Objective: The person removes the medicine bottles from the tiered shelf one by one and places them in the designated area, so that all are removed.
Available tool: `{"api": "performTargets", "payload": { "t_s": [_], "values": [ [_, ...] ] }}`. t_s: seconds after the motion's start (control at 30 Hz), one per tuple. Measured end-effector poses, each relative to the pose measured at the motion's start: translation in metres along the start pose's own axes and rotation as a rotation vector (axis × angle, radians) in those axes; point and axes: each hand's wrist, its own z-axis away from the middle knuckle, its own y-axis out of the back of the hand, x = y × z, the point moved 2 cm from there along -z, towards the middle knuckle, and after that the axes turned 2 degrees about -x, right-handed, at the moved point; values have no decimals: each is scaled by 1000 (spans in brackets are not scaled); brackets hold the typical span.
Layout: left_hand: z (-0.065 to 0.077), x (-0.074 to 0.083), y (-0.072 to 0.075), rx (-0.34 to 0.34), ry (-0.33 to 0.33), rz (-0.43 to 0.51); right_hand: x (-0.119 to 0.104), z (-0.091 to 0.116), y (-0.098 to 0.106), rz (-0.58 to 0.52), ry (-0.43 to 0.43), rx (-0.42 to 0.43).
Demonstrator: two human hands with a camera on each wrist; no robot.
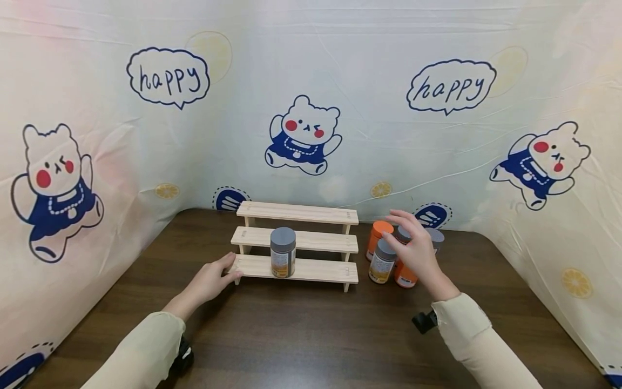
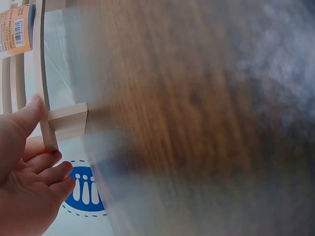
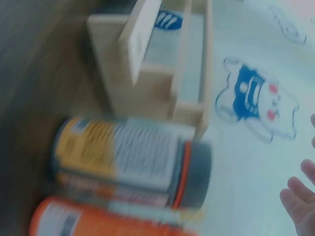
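Observation:
My left hand (image 1: pixel 208 280) pinches the left end of the lowest board of a three-tier wooden display stand (image 1: pixel 320 270). In the left wrist view, the thumb lies on one side of that board and the index finger on the other. On the lowest tier stands a grey-lidded jar (image 1: pixel 283 254) with a white and yellow label. My right hand (image 1: pixel 414 249), fingers spread and holding nothing, hovers over a group of jars right of the stand. Nearest its thumb are another grey-lidded jar (image 1: pixel 382 263) and an orange-lidded jar (image 1: pixel 381 236). The hand partly hides the others.
An orange jar (image 1: pixel 406 275) and a grey-lidded jar (image 1: pixel 435 237) stand in the same group on the dark wooden table (image 1: pixel 301 335). A printed cloth (image 1: pixel 369 43) hangs behind the table and along both sides. The stand's upper tiers rise toward the back.

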Motion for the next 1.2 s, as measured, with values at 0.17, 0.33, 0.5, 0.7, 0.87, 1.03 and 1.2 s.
{"api": "performTargets", "payload": {
  "t_s": [0.17,0.33,0.5,0.7,0.87,1.03,1.2],
  "values": [
    [-1,-1,-1,-6,2,2,-20,-13,-18,-46,89,-31],
    [-2,-1,-1,-4,-3,-2,-36,-20,-35,-99,150,-73],
    [-1,-2,-1,1,-9,-4,-47,-25,-53,-163,169,-120],
    [-1,-3,-1,14,-13,-7,-59,-31,-78,-219,189,-172],
    [-1,-3,-1,15,-11,-1,-68,-34,-99,-246,239,-219],
    [0,-2,-2,7,-4,4,-76,-33,-116,-271,235,-275],
    [0,-2,-1,6,-2,4,-80,-31,-131,-293,225,-304]
  ]
}}
